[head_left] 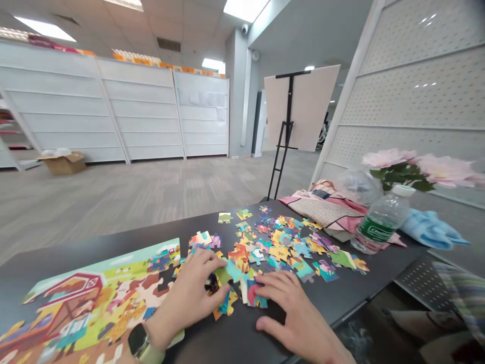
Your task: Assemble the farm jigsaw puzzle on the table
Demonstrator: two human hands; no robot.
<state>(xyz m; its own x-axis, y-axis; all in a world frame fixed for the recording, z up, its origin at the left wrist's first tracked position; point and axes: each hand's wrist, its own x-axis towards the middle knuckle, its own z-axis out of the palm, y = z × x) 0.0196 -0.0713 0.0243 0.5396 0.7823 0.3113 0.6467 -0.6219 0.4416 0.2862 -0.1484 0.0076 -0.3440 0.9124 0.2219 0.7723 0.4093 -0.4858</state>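
My left hand (191, 290), with a watch (138, 339) on its wrist, reaches over the near edge of a pile of loose puzzle pieces (279, 251). Its thumb and index finger are apart, around a green piece (223, 275), and the thumb tip meets a blue and yellow piece (226, 305). My right hand (286, 308) has its fingers spread, the tips touching a red and blue piece (256, 294). Under and left of my left forearm lies a partly assembled farm puzzle (113, 298) showing a red barn, a farmer and animals; its right side has gaps.
The pieces rest on a dark table (117, 241). At its right stand a water bottle (382, 220) with a green label and pink flowers (424, 164), beside a pink patterned cloth (326, 210) and a blue cloth (434, 227). An easel (290, 111) stands beyond.
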